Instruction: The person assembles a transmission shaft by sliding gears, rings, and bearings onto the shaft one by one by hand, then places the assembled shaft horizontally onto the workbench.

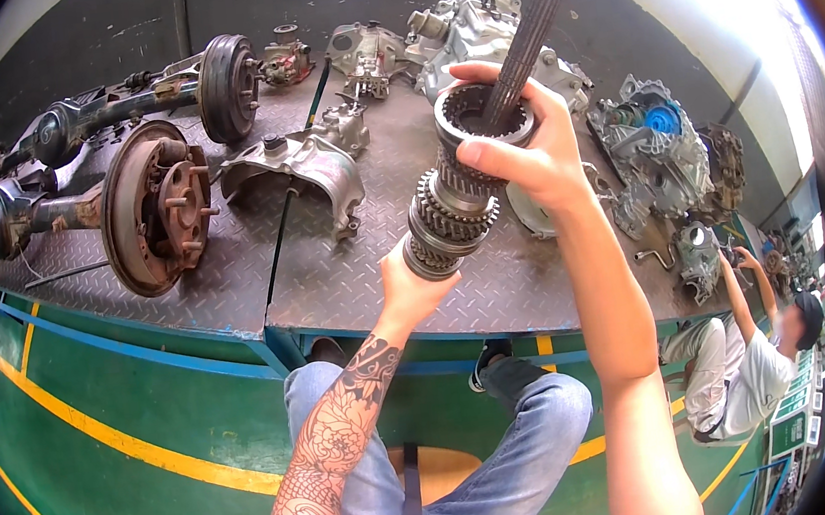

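Note:
A transmission gear shaft (450,215) is held tilted above the metal-topped workbench, its splined end (532,39) pointing up and to the right. My left hand (414,287) is wrapped round its lower end, under the stacked gears. Higher up, my right hand (533,139) grips a metal ring with inner teeth (448,139), thumb across the near rim and fingers behind. The shaft's splined part passes up through this ring. Whether the ring touches the gears beneath is hard to tell.
Rusty axles with brake drums (138,211) lie at the left. A bell-shaped housing (308,173) sits beside them. Behind my hands stands a gearbox casing (484,24), and an opened casing (656,136) at the right. A co-worker (761,372) handles a metal part (699,257) at the right edge.

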The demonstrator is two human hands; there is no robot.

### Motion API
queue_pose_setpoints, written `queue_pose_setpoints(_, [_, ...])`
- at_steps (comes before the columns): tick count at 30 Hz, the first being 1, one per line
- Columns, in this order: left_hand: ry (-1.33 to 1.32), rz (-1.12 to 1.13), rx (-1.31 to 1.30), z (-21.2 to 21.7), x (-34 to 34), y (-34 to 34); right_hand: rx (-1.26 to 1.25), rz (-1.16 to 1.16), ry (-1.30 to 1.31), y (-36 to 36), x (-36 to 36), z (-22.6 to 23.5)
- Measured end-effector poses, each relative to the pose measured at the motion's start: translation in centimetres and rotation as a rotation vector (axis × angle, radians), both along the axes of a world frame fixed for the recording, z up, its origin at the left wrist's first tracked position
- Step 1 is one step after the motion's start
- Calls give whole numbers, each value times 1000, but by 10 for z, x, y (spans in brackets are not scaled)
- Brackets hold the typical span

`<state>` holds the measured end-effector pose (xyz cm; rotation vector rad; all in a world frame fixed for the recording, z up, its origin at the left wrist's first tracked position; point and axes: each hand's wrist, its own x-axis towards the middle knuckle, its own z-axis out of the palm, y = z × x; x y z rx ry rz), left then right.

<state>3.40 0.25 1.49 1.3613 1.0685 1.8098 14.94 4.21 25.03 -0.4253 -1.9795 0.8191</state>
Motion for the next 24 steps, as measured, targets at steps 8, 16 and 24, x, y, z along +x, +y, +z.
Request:
queue_pose_setpoints(8, [-9, 0, -2, -3, -1, 1, -77, 52, 133, -2, -6, -8])
queue_pose_setpoints(16, [-50, -15, 12, -3, -1, 2, -103, 7, 179, -5, -13, -12])
queue_pose_setpoints(24, [-39, 0, 32, -5, -2, 1, -44, -71, 121, -16, -15, -10])
